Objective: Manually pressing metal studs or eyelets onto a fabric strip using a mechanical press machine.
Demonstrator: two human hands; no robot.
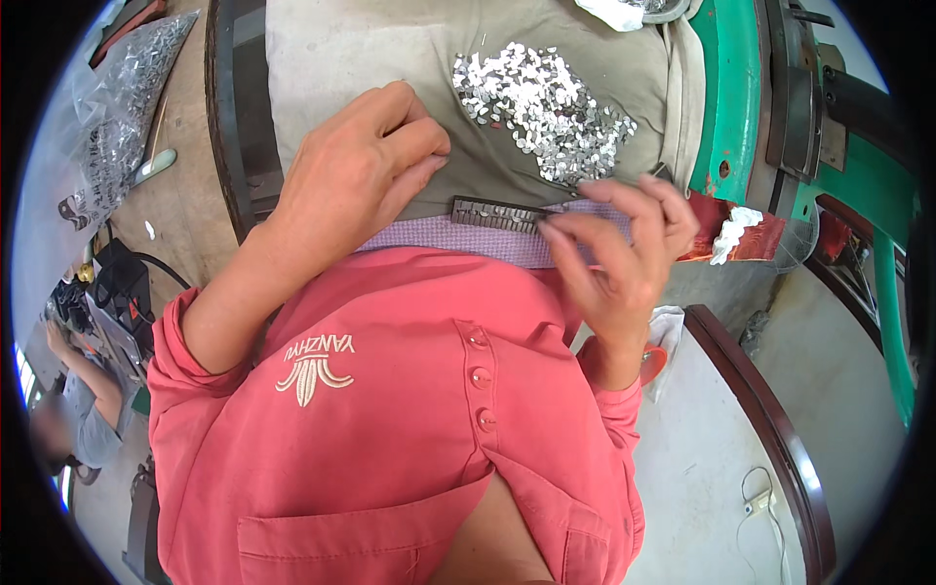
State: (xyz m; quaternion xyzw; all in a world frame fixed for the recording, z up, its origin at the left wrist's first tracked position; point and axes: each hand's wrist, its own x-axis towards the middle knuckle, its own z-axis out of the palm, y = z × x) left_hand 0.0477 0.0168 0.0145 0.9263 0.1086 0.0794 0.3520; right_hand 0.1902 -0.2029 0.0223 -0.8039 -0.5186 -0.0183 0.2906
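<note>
Right up close, the right hand curls its fingertips over the end of a dark slotted holder lying on a purple strip at the near edge of the cloth-covered surface, though whether it pinches a piece I cannot tell. The left hand rests loosely curled on the cloth just left of the holder, gripping nothing. Beyond both, a heap of small shiny metal pieces glitters, with a green machine at far right.
</note>
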